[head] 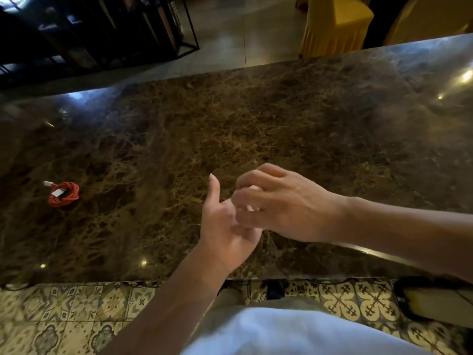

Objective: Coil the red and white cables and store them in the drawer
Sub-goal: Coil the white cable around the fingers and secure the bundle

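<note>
The red cable lies coiled in a small bundle with white plugs on the left of the brown marble counter. Over the counter's near edge my two hands meet. My left hand is palm-up with its thumb raised and its fingers tucked under the right hand. My right hand curls its fingers over them. Small bits of the white cable show between the fingers; the rest is hidden inside the hands. No drawer is in view.
Patterned floor tiles lie below the counter's near edge, and a dark object sits low at the right. Beyond the counter stand a black metal shelf and yellow-covered chairs.
</note>
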A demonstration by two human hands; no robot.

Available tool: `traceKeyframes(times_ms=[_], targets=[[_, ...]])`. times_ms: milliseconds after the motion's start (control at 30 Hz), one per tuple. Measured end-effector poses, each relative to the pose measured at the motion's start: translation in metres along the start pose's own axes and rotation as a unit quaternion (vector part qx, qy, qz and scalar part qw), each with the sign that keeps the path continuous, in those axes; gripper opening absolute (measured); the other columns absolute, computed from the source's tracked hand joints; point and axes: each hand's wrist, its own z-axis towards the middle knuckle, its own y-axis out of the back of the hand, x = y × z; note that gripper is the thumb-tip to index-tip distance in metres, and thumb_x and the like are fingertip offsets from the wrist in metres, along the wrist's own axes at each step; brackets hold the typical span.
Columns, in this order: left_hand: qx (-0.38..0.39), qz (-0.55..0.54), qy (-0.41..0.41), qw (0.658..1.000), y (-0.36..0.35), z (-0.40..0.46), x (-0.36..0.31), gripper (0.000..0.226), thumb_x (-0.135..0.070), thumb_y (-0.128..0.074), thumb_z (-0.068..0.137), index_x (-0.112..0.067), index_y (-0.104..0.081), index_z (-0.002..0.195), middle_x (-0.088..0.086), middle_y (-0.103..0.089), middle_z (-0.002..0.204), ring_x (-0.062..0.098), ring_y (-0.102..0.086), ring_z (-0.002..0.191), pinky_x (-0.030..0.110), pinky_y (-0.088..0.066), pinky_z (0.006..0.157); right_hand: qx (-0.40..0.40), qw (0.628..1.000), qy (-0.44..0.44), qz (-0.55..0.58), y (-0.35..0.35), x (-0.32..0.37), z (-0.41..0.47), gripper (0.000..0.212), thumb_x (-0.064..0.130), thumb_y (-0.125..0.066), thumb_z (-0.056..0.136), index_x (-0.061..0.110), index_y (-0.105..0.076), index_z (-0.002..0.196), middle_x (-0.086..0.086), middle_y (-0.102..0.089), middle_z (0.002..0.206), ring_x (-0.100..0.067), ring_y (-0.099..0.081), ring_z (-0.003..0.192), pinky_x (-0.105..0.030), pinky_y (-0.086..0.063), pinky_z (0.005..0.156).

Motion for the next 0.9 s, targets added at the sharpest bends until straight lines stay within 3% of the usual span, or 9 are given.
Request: traceKeyframes(times_ms=[67, 133, 167, 267, 333, 400, 567, 700, 900], targets=[[0.022, -0.019, -0.003, 1.000, -0.001, -0.004, -0.004, 0.098, -0.080, -0.030, 0.097, 0.000, -0.044, 0.152, 0.024, -0.058, 0.147, 0.032, -0.061, 0.134, 0.041, -0.041, 0.114, -0.052, 0.993, -0.062, 0.088, 0.000, 0.003, -0.005, 0.017, 0.012, -0.066, 0.098, 0.016, -0.075, 0.112, 0.000, -0.074, 0.110, -0.026, -0.068, 0.110, -0.041, -0.052, 0.092], [0.056, -0.042, -0.040, 0.997, -0.004, -0.008, -0.010, 0.102, -0.082, -0.033, 0.095, -0.003, -0.030, 0.159, 0.021, -0.045, 0.160, 0.032, -0.043, 0.149, 0.043, -0.034, 0.122, -0.187, 0.903, -0.256, 0.290, 0.000, 0.015, -0.011, 0.012, 0.005, -0.069, 0.096, 0.005, -0.071, 0.108, 0.001, -0.073, 0.102, -0.017, -0.070, 0.095, -0.034, -0.054, 0.085], [0.063, -0.045, -0.072, 0.994, -0.009, -0.009, -0.011, 0.102, -0.082, -0.034, 0.093, -0.005, -0.031, 0.159, 0.018, -0.044, 0.162, 0.031, -0.038, 0.153, 0.043, -0.028, 0.125, -0.273, 0.787, -0.349, 0.428, -0.001, 0.026, -0.009, 0.011, 0.001, -0.069, 0.095, 0.001, -0.068, 0.106, -0.002, -0.071, 0.097, -0.015, -0.069, 0.089, -0.030, -0.055, 0.080], [0.044, 0.044, -0.152, 0.986, -0.023, -0.011, -0.003, 0.104, -0.086, -0.023, 0.086, -0.013, -0.038, 0.159, 0.001, -0.046, 0.163, 0.016, -0.035, 0.155, 0.040, -0.018, 0.128, -0.430, 0.306, -0.464, 0.712, -0.008, 0.062, 0.005, 0.003, 0.010, -0.067, 0.094, 0.010, -0.067, 0.098, -0.007, -0.068, 0.089, -0.017, -0.065, 0.083, -0.030, -0.055, 0.075], [0.043, 0.094, -0.169, 0.980, -0.026, -0.009, 0.005, 0.104, -0.085, -0.019, 0.084, -0.016, -0.037, 0.160, -0.005, -0.043, 0.165, 0.010, -0.032, 0.155, 0.038, -0.014, 0.129, -0.433, 0.211, -0.485, 0.730, -0.013, 0.065, 0.007, 0.002, 0.016, -0.068, 0.093, 0.015, -0.069, 0.094, -0.006, -0.069, 0.086, -0.017, -0.067, 0.081, -0.029, -0.055, 0.072], [0.077, 0.122, -0.166, 0.976, -0.025, -0.009, 0.007, 0.103, -0.082, -0.017, 0.082, -0.017, -0.035, 0.160, -0.006, -0.041, 0.166, 0.008, -0.030, 0.156, 0.039, -0.010, 0.130, -0.417, 0.252, -0.510, 0.709, -0.013, 0.059, 0.001, 0.006, 0.018, -0.070, 0.093, 0.013, -0.069, 0.097, -0.005, -0.070, 0.087, -0.016, -0.067, 0.081, -0.028, -0.056, 0.071], [0.122, 0.154, -0.141, 0.970, -0.034, -0.009, 0.011, 0.101, -0.081, -0.014, 0.084, -0.019, -0.034, 0.160, -0.008, -0.039, 0.166, 0.008, -0.030, 0.156, 0.042, -0.009, 0.131, -0.361, 0.502, -0.578, 0.533, -0.005, 0.049, -0.013, 0.014, 0.023, -0.072, 0.095, 0.012, -0.074, 0.103, 0.001, -0.075, 0.094, -0.011, -0.069, 0.088, -0.024, -0.055, 0.080], [0.106, 0.139, -0.113, 0.978, -0.033, -0.007, 0.012, 0.100, -0.082, -0.015, 0.085, -0.018, -0.037, 0.159, -0.007, -0.045, 0.163, 0.008, -0.034, 0.154, 0.042, -0.011, 0.131, -0.355, 0.561, -0.590, 0.459, -0.012, 0.047, -0.017, 0.016, 0.023, -0.075, 0.093, 0.013, -0.074, 0.105, -0.003, -0.077, 0.097, -0.019, -0.073, 0.092, -0.035, -0.060, 0.081], [0.074, 0.100, -0.070, 0.990, -0.029, -0.005, 0.008, 0.097, -0.081, -0.026, 0.087, -0.016, -0.038, 0.159, -0.002, -0.047, 0.162, 0.013, -0.038, 0.153, 0.041, -0.021, 0.128, -0.282, 0.723, -0.542, 0.322, -0.014, 0.050, -0.020, 0.019, 0.029, -0.073, 0.095, 0.020, -0.081, 0.110, 0.007, -0.072, 0.102, -0.016, -0.068, 0.097, -0.041, -0.060, 0.080]])
